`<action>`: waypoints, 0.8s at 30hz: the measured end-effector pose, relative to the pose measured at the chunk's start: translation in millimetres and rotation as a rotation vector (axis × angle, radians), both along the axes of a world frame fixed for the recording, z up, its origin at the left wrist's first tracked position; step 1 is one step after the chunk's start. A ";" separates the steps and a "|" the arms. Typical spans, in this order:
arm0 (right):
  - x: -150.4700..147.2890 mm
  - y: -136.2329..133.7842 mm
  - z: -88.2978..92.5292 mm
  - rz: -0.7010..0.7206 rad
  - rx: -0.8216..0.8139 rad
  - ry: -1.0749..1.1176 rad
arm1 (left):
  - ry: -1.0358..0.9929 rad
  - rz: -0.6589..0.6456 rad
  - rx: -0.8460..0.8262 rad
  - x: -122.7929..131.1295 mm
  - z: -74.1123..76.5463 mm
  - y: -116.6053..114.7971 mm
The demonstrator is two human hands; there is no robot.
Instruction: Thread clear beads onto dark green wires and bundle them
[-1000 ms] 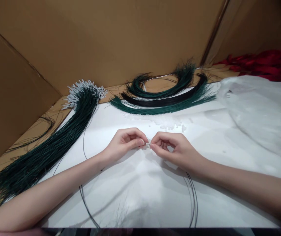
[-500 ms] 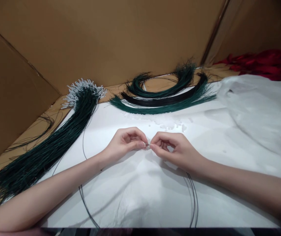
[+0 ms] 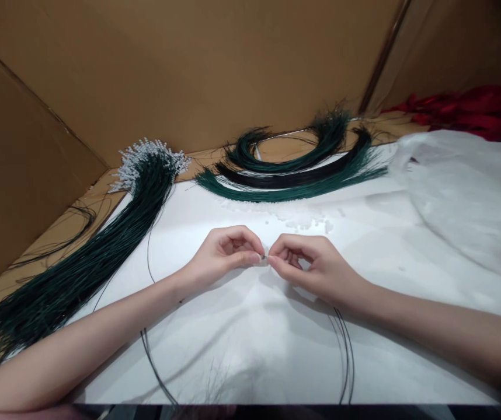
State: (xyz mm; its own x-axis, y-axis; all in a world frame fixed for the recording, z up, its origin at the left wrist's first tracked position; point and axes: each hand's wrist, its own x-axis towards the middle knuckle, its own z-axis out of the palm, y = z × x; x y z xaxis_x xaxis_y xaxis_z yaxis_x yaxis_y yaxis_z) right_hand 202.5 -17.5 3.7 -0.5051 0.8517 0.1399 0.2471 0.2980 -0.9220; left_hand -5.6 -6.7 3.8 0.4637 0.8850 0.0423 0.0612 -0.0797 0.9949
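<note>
Apparently, both hands work on one very small place, above the middle of the white flat board [image 3: 233, 338], where a thin, dark, wire-like strand [image 3: 264, 257] shows between them. The left hand [image 3: 230, 251] has its thumb and index finger pressed together at one side of this strand, and the right hand [image 3: 312, 256] makes a similar narrow pinch at the other side, so almost no gap remains in either grip; how much is hidden inside the fingertips, one cannot tell. Toward the near edge of the board, a few dark slender strands at the left [image 3: 152, 364] and others at the right [image 3: 344, 356] bend in smooth curves; whether they join the pinched piece is not visible. From these curves, the material should be very light and springy, stiff enough to hold an arc, yet easy to kink. Being so thin and perhaps smooth, it could roll or slip between the fingertips. Probably the best hold is close to the ends, with the finger pads, gently, without squeezing a sharp bend into it.
</note>
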 end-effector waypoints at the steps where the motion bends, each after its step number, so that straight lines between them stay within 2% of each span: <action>1: 0.0 -0.1 0.1 0.002 -0.001 0.001 | -0.002 -0.003 -0.002 0.2 0.0 -0.1; 24: 0.2 -1.0 -2.0 0.009 0.022 0.006 | -0.047 0.003 -0.011 0.2 -1.0 0.2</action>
